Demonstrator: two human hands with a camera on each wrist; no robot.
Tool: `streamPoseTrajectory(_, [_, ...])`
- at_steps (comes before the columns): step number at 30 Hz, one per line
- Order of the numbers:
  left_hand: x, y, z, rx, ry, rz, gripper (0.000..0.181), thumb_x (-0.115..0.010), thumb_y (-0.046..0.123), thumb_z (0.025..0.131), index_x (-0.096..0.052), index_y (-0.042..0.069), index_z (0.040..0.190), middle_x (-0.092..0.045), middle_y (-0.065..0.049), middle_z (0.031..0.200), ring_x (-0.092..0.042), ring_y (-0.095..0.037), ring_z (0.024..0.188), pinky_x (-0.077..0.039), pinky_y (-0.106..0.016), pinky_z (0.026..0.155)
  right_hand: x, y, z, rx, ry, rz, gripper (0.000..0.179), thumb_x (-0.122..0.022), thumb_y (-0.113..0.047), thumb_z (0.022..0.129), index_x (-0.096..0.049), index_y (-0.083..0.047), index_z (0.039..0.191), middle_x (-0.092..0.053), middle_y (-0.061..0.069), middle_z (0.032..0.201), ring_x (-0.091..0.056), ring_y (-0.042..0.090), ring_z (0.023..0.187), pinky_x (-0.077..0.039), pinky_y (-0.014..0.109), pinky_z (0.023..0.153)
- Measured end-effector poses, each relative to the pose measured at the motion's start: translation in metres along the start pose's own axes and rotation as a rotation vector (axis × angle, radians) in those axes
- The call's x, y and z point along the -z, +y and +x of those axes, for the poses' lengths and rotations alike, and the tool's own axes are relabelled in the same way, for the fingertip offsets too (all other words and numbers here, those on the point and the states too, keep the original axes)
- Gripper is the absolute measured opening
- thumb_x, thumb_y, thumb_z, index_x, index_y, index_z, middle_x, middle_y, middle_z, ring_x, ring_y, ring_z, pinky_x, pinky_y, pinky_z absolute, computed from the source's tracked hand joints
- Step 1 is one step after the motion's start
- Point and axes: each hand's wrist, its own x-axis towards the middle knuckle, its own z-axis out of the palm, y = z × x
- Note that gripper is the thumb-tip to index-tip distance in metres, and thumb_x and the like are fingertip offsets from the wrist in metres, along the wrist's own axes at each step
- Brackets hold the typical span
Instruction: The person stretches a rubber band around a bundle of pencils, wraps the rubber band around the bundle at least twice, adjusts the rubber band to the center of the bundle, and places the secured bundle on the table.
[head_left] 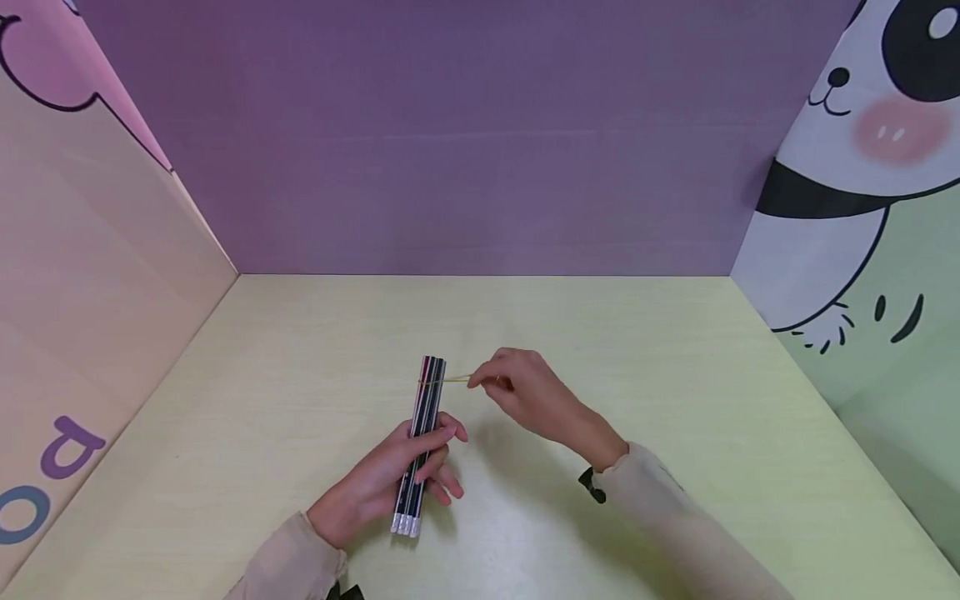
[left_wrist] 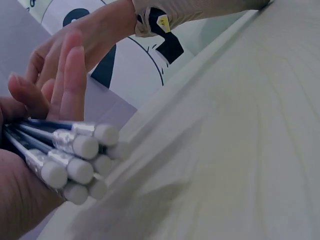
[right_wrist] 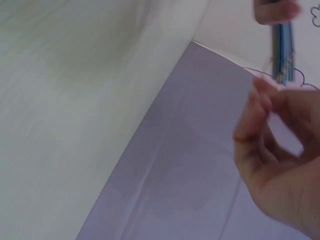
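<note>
Gripping a bundle of pencils (head_left: 426, 408), a person's left hand (head_left: 380, 477) wraps its thumb across the dark shafts, other fingers spread on the far side, while the right hand (head_left: 534, 398) pinches a thin yellow band (head_left: 456, 379) between thumb and fingertips. The band loops around the pencils near their far end and stretches taut to the right hand, which sits beside the bundle without touching it. White erasers (left_wrist: 82, 146) in silvery sleeves cap the near end, clustered unevenly in the left wrist view. The pencils lean slightly, held above the middle of a pale table (head_left: 637, 350), shadows falling below. Light cuffs (head_left: 652, 483) cover both forearms; a black strap (head_left: 592, 485) shows at the right wrist. Behind rises a purple wall (head_left: 480, 142), with a cartoon panda (head_left: 817, 179) on the right panel and colored letters (head_left: 60, 458) on the left.
</note>
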Motion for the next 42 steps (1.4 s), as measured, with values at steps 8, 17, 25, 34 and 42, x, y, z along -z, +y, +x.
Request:
streamPoseTrajectory(8, [-0.004,-0.001,-0.003,-0.034,-0.154,0.017,0.016,-0.046,0.021,0.107,-0.053,0.008,0.112,-0.043,0.003,0.05,-0.074,-0.026,0.07,-0.06,-0.036,0.063,-0.009,-0.008,0.001,-0.115,0.301,-0.064,0.023,-0.06,0.006,0.085,-0.079,-0.006,0.09,-0.069,0.0,0.081,-0.048,0.01,0.056,-0.043,0.023,0.05])
streamPoseTrajectory(17, [-0.005,0.002,-0.006,-0.02,-0.143,0.054,0.018,-0.047,0.022,0.107,-0.052,0.007,0.114,-0.044,0.002,0.049,-0.074,-0.029,0.071,-0.06,-0.037,0.064,-0.008,-0.009,-0.001,-0.275,-0.027,-0.109,0.017,-0.075,-0.011,0.085,-0.077,-0.008,0.102,-0.059,-0.003,0.069,-0.045,0.011,0.057,-0.036,0.022,0.05])
streamPoseTrajectory(25, [-0.002,0.008,-0.009,-0.021,-0.108,0.138,0.021,-0.049,0.023,0.106,-0.052,0.004,0.115,-0.045,-0.001,0.048,-0.074,-0.032,0.071,-0.061,-0.041,0.064,-0.003,0.006,-0.002,-0.261,-0.417,0.095,0.015,-0.079,-0.022,0.082,-0.074,-0.012,0.072,-0.057,-0.009,0.059,-0.043,0.004,0.054,-0.037,0.023,0.057])
streamPoseTrajectory(34, [-0.002,0.014,-0.01,-0.037,-0.03,0.255,0.031,-0.052,0.028,0.105,-0.051,-0.001,0.116,-0.042,-0.013,0.046,-0.073,-0.038,0.071,-0.06,-0.048,0.067,-0.003,0.02,0.0,-0.382,-0.326,0.405,0.018,-0.071,-0.009,0.084,-0.064,-0.006,0.067,-0.059,-0.002,0.065,-0.062,0.011,0.069,-0.04,0.026,0.059])
streamPoseTrajectory(42, [-0.004,0.011,-0.009,-0.016,-0.036,0.379,0.032,-0.053,0.026,0.105,-0.053,-0.004,0.116,-0.03,-0.043,0.057,-0.071,-0.047,0.073,-0.059,-0.054,0.066,-0.002,0.019,-0.003,-0.392,-0.455,0.267,0.017,-0.081,-0.028,0.076,-0.068,-0.017,0.077,-0.054,-0.006,0.068,-0.05,0.009,0.067,-0.04,0.026,0.058])
